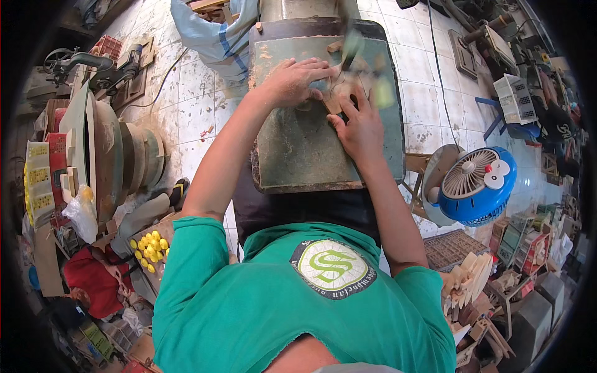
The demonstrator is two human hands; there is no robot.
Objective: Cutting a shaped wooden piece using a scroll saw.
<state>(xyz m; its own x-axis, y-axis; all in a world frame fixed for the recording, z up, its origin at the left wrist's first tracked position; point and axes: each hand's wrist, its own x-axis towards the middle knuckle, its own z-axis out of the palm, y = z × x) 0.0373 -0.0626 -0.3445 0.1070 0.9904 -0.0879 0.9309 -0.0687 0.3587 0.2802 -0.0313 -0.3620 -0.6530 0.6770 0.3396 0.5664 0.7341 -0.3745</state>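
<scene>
Both my hands work at a green-topped machine table in front of me. Between them lies a flat wooden piece, partly covered by my fingers. My left hand reaches in from the left, its fingers stretched together over the piece's far side and its thumb lower down. My right hand grips the near right side, thumb on the near edge and fingers bent over the top. Just beyond the fingertips a machine part is smeared by motion; its exact form cannot be made out.
A small wooden offcut and sawdust lie on the table's far part. A white sack holding wood stands beyond its left corner. To the right is a blue fan. Another person in red sits at lower left, near yellow round pieces.
</scene>
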